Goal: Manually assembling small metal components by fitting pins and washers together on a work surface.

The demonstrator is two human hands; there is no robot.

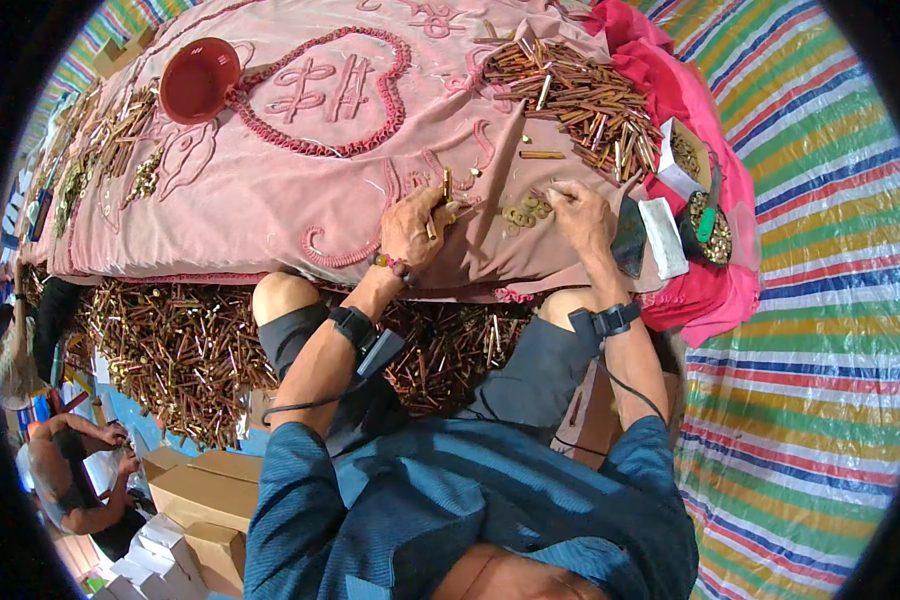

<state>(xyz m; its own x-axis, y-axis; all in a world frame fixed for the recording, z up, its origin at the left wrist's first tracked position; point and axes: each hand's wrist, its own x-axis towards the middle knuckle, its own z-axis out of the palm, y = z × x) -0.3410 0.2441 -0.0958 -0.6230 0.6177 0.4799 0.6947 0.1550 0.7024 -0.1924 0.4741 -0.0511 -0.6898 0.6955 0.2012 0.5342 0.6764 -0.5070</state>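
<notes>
My left hand is closed around slim shiny brown-gold tubes, one pointing up from the fingers and another showing lower by the palm. To its right, my right hand is pinched beside a small cluster of gold rings; whatever its fingertips hold is too small to make out. Both hands are over a pink embroidered cloth. A single tube lies beyond the rings, and a big pile of similar tubes spreads further back right.
A red-brown bowl sits far left. At right are a white box of small parts, a white block and a green-handled tool. Heaped tubes lie below the front edge. Another person works lower left near cardboard boxes.
</notes>
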